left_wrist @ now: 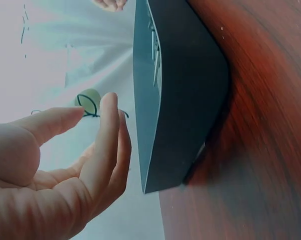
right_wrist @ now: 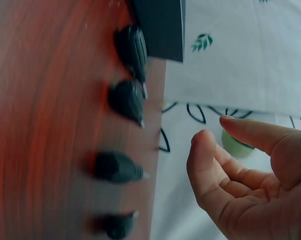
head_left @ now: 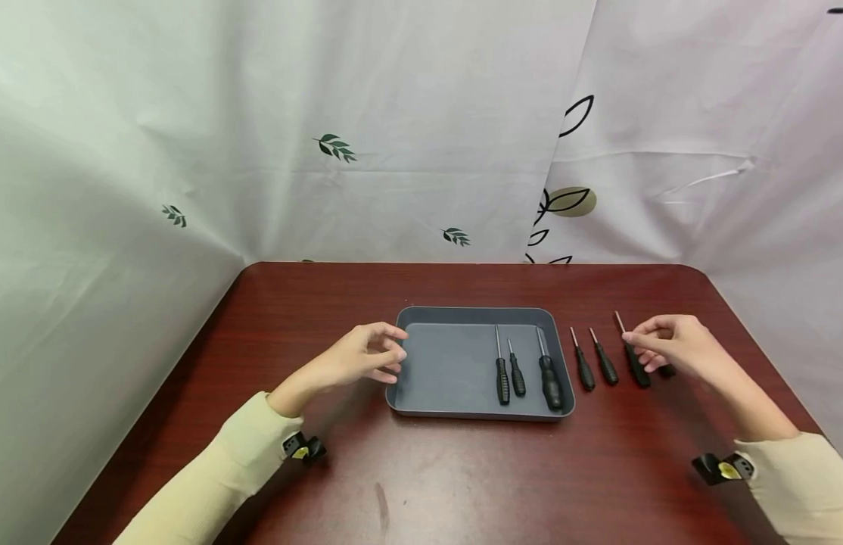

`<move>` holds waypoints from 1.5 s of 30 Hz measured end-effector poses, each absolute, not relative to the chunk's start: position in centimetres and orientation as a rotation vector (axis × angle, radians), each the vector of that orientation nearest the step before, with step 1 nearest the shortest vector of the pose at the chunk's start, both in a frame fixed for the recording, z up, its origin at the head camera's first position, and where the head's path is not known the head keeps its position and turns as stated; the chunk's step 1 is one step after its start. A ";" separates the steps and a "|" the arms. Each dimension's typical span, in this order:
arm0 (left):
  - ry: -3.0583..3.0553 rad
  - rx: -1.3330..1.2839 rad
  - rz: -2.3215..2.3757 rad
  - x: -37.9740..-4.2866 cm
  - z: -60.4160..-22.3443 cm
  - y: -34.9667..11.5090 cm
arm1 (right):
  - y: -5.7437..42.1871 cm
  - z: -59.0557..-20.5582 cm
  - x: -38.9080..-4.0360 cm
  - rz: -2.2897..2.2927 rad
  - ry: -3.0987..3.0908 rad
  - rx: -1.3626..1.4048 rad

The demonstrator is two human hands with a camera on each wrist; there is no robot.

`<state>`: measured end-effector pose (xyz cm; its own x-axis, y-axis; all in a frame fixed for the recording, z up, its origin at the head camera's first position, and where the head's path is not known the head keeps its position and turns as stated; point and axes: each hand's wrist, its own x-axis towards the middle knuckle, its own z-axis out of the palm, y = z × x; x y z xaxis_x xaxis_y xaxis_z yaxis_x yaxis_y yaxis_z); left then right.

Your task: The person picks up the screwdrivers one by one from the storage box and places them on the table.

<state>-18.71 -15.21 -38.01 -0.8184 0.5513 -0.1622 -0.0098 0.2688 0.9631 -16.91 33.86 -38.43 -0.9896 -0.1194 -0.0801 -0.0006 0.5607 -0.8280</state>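
Note:
My left hand (head_left: 370,353) hovers by the left rim of a dark grey rectangular tray (head_left: 449,415), its fingers loosely bent and holding nothing. Inside the tray, toward its right side, lie three black-handled screwdrivers: a slim one (head_left: 502,381), a short one (head_left: 517,378) and a thicker one (head_left: 550,382). My right hand (head_left: 673,344) is over the screwdrivers right of the tray. In the right wrist view a gap shows between its thumb and forefinger, with nothing held. Beneath it lie a screwdriver (head_left: 636,365) and another handle (head_left: 667,370), partly hidden by the hand.
Between the tray and my right hand two more screwdrivers, one (head_left: 585,371) and another (head_left: 607,367), lie side by side with shafts pointing away. All rest on a reddish-brown wooden table (head_left: 462,484). White patterned sheets (head_left: 408,189) hang behind and beside it.

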 end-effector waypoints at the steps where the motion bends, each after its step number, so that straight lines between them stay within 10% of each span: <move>1: 2.063 0.494 1.575 -18.7 -38.0 -15.0 | 33.5 -38.5 -16.9 -1.425 2.643 -0.113; 45: 1.996 0.411 1.501 -18.2 -39.9 -5.6 | 25.2 -40.2 -18.3 -1.532 2.432 -0.194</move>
